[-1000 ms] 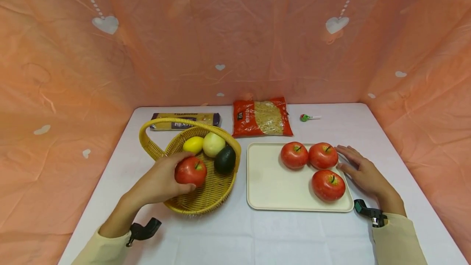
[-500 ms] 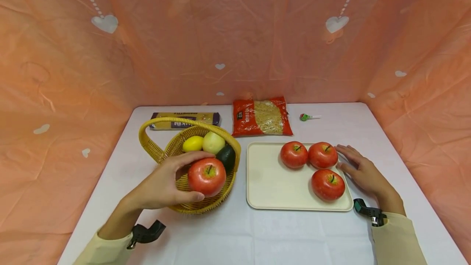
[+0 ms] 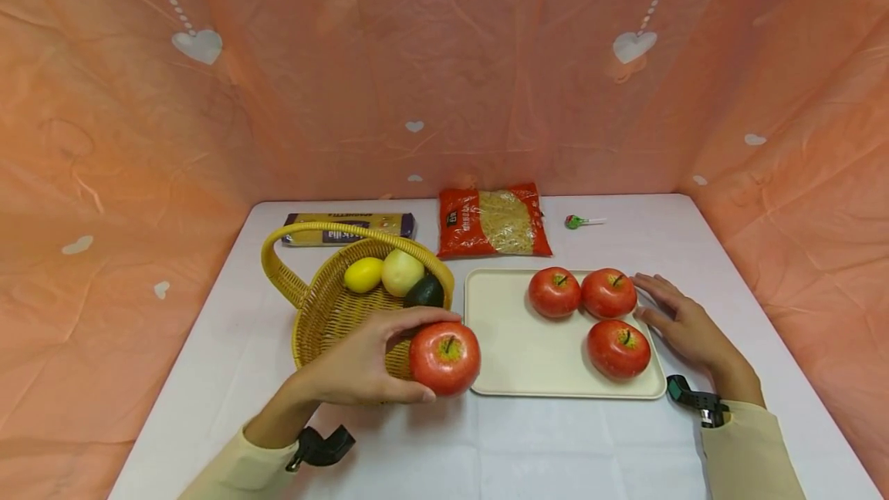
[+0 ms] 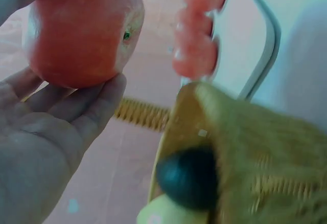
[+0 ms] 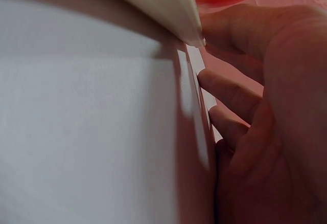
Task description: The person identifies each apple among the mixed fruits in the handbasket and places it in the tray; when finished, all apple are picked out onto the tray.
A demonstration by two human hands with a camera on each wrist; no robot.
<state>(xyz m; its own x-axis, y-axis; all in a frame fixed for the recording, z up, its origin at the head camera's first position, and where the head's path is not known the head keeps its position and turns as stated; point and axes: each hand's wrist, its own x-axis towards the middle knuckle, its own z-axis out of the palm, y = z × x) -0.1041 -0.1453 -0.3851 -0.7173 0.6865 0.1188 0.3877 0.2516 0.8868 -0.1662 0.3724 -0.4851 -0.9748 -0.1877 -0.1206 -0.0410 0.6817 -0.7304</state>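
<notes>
My left hand grips a red apple between thumb and fingers, held up over the gap between the yellow wicker basket and the cream tray. In the basket lie a lemon, a pale green round onion-like piece and a dark avocado, partly covered by the left hand. Three more apples sit on the tray's right half. My right hand rests at the tray's right edge, fingers loosely extended; in the right wrist view its thumb is right at the tray rim.
Behind the basket lies a spaghetti pack, and right of it a red pasta bag. A lollipop is at the back right. The basket's tall handle arches over its far side. Pinkish cloth walls stand around the white table.
My left hand has lifted the apple out of the basket and carried it right, toward the tray's left edge. The right hand, tray and its apples have stayed in place.
</notes>
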